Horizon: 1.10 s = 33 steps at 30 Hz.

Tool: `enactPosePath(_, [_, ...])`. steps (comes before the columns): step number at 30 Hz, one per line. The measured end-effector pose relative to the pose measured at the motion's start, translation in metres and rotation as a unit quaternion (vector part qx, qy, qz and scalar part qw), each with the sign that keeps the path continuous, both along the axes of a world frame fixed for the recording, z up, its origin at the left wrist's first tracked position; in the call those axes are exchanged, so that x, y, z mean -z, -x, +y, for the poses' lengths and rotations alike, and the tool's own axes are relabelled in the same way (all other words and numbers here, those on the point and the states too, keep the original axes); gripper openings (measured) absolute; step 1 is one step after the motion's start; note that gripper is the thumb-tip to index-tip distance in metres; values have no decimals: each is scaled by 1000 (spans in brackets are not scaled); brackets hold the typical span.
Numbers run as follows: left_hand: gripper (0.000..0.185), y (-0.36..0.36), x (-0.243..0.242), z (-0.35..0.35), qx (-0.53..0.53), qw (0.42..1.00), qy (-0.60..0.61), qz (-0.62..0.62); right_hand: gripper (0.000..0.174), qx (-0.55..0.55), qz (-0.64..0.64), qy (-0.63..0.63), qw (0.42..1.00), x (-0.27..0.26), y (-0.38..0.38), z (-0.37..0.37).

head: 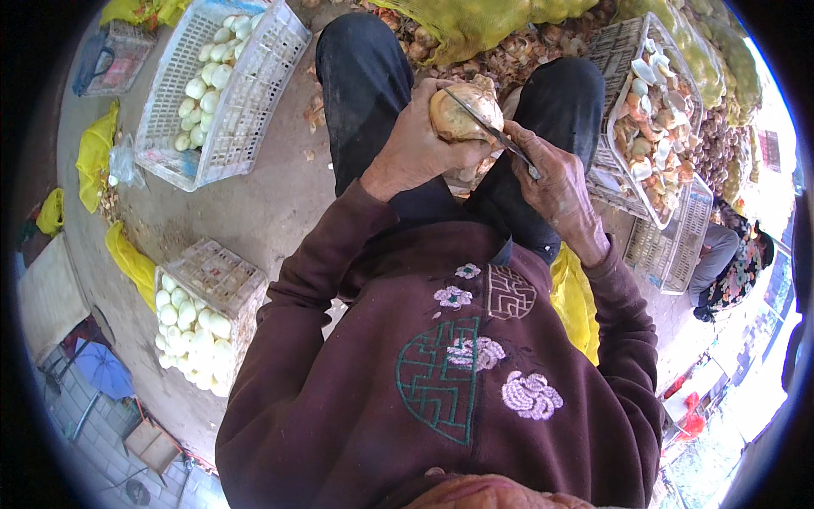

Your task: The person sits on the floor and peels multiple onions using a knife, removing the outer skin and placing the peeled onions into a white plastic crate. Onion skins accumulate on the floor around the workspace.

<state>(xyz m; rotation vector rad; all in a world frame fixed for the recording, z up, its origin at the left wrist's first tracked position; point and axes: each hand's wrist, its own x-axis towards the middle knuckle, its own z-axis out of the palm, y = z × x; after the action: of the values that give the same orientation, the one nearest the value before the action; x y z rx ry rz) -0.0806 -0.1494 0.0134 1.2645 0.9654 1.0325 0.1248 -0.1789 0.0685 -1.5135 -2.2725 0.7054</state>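
Observation:
Between my knees, my left hand (413,140) cups an onion (459,116) that still wears tan, papery skin. A knife is in my right hand (553,175), its narrow blade (474,114) lying slantwise across the onion's face. The knife's handle is mostly hidden inside my fingers. From this angle I cannot tell whether the edge has cut into the skin. Loose onion skins and unpeeled onions (423,44) lie on the ground beyond my hands.
A plastic crate (219,137) of peeled onions stands at the left, another crate (213,280) below it. At the right, a crate (620,153) holds onion peelings. Yellow mesh sacks (483,25) lie ahead. Another person (731,261) sits at the far right.

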Motion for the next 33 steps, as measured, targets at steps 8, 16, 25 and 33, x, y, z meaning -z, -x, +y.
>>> enactPosePath(8, [67,-8,-2,-4,-11,996,-47,72,60,-17,-40,-64,997,4,-6,0])
enactPosePath(16, [75,-25,-4,-7,-53,969,-177,161,57,68,-35,-31,997,12,-2,-6])
enactPosePath(25, [83,-54,-36,-3,8,980,-191,46,63,138,79,-220,963,16,-18,-10])
enactPosePath(33, [74,-137,-74,3,165,967,-68,-181,53,167,-14,-446,879,-1,-138,3])
